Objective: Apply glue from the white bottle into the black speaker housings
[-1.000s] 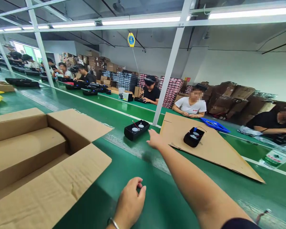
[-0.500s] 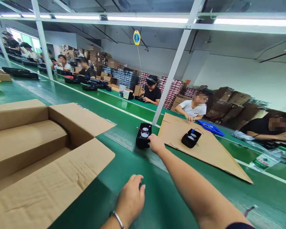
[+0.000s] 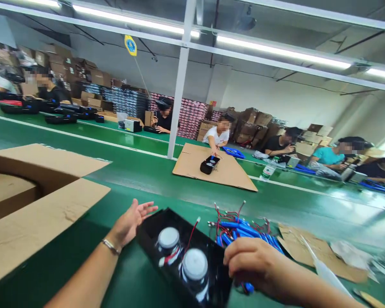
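Low centre of the frame: black tray (image 3: 186,256) with two round white-capped parts and a thin red wire, lying on the green belt (image 3: 141,175). Right hand (image 3: 256,265) at the lower right, fingers curled over the tray's right edge and clamped on it. Left hand (image 3: 131,220) just left of the tray's far corner, palm up, fingers spread wide — holding nothing, close to the tray but whether touching cannot be told. Bracelet (image 3: 111,247) on the left wrist.

Just right of the tray, partly under the right hand: heap of blue cells (image 3: 244,229) with red wires. Open carton (image 3: 35,201) filling the left edge. Mid-frame beyond the belt's near lane: flat cardboard sheet (image 3: 224,171) with a second black tray (image 3: 209,164) on it — a co-worker's hand reaching to it. Other people seated along the far side, upper left to right. White post (image 3: 179,85) rising at centre.
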Demonstrator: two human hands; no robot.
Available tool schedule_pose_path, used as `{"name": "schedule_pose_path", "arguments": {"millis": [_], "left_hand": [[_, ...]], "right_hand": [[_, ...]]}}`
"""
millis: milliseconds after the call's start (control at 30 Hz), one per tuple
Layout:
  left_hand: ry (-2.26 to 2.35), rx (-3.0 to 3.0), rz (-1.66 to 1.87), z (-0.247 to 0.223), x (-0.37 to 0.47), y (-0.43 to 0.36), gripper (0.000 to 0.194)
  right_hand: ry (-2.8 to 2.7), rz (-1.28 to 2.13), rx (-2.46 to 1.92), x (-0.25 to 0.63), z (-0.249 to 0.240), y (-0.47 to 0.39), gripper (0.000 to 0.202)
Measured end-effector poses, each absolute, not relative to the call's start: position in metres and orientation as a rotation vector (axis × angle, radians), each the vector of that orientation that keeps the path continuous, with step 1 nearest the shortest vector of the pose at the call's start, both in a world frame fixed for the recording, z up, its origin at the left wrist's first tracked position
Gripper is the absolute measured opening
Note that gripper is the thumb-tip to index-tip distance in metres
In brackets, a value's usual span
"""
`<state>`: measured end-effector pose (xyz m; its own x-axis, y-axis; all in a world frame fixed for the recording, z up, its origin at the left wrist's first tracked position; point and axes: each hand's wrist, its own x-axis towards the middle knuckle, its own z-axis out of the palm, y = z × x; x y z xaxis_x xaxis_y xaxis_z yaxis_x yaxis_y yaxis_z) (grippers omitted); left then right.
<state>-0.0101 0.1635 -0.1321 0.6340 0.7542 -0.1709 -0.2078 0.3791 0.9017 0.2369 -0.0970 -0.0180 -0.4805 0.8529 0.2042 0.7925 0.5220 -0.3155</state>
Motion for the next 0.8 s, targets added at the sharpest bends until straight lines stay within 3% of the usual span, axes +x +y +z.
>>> {"name": "schedule_pose_path", "arguments": {"millis": [167, 267, 367, 467, 633, 800], "left_hand": [[0.384, 1.746, -0.155, -0.073, 0.0, 0.122, 0.048], [0.411, 2.222, -0.392, -0.056, 0.013, 0.087, 0.032], [0.429, 2.423, -0.401, -0.059, 0.009, 0.067, 0.014], [0.481, 2.416, -0.323, -0.069, -0.016, 0.066, 0.024], [0.934, 2.235, -0.141, -0.078, -0.06, 0.069, 0.042], [1.319, 2.026, 0.198, -0.087, -0.07, 0.062, 0.046]], "right_hand": [[-2.451, 0.518, -1.191, 0.237, -0.029, -0.134, 0.018], [-2.518, 0.481, -1.074, 0.234, -0.041, -0.133, 0.015], [-2.507, 0.507, -0.985, 0.234, -0.053, -0.128, 0.016], [-2.346, 0.584, -1.094, 0.248, -0.065, -0.116, 0.016], [-1.729, 0.296, -1.95, 0.277, -0.097, -0.072, 0.02], [-1.715, 0.27, -2.224, 0.248, -0.127, -0.045, 0.023]]}}
